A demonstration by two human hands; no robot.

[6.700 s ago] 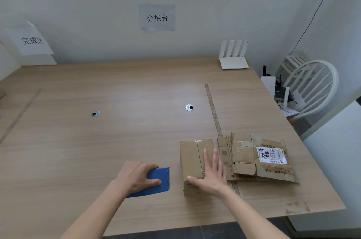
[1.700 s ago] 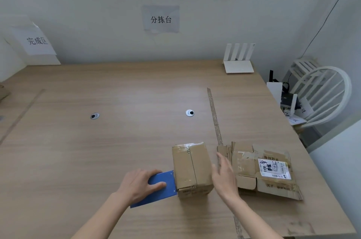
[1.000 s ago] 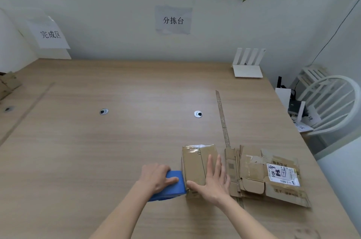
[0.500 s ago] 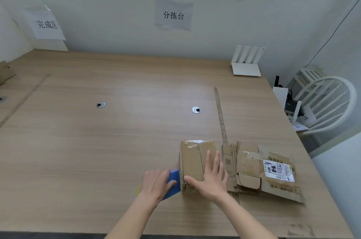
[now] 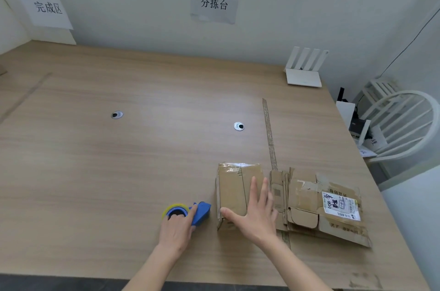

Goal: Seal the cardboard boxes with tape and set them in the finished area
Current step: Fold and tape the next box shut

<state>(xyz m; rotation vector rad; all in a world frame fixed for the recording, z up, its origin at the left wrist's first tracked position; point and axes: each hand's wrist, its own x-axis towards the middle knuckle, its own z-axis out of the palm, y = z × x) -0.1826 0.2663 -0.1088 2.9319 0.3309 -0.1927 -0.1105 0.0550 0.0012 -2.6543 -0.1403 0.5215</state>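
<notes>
A small closed cardboard box (image 5: 234, 186) lies on the wooden table (image 5: 142, 148) near its front edge. My right hand (image 5: 256, 213) presses flat on the box's top, fingers straight and thumb at the near end. Just left of the box, my left hand (image 5: 177, 228) grips a blue tape dispenser (image 5: 198, 213) with a yellow-rimmed roll of tape (image 5: 175, 211). The dispenser's nose points at the box's left side with a small gap between them. A paper sign (image 5: 46, 6) on the far left wall marks the finished area.
A stack of flattened cardboard boxes (image 5: 319, 205), one with a shipping label, lies right of the box. A strip of old tape (image 5: 269, 131) runs back along the table. A white router (image 5: 304, 69) stands at the back right. A white chair (image 5: 402, 124) stands past the right edge.
The box was stood up and laid flat again under my right hand. My left hand has drawn the dispenser back from the box's left side and tilted it, so the roll now shows.
</notes>
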